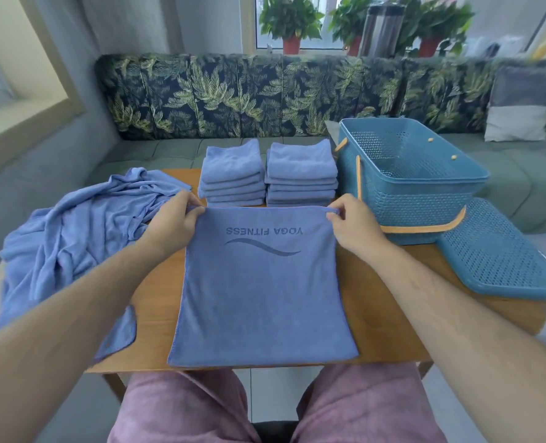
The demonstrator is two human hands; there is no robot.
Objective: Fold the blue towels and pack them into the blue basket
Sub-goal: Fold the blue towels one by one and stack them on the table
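A blue towel [262, 292] printed "YOGA FITNESS" lies flat in front of me on the wooden table [383, 302]. My left hand [177, 223] pinches its far left corner. My right hand [350, 225] pinches its far right corner. Behind the towel stand two stacks of folded blue towels, the left stack [231, 175] and the right stack [300, 174]. A loose heap of unfolded blue towels [77, 228] covers the table's left side. The blue basket [406, 180] with orange handles stands at the right rear, with no towels inside it.
The basket's perforated blue lid [501, 254] leans at the table's right edge. A leaf-patterned sofa [249, 97] runs behind the table, with a grey cushion [521, 103] at the right. Potted plants [292, 20] line the window sill.
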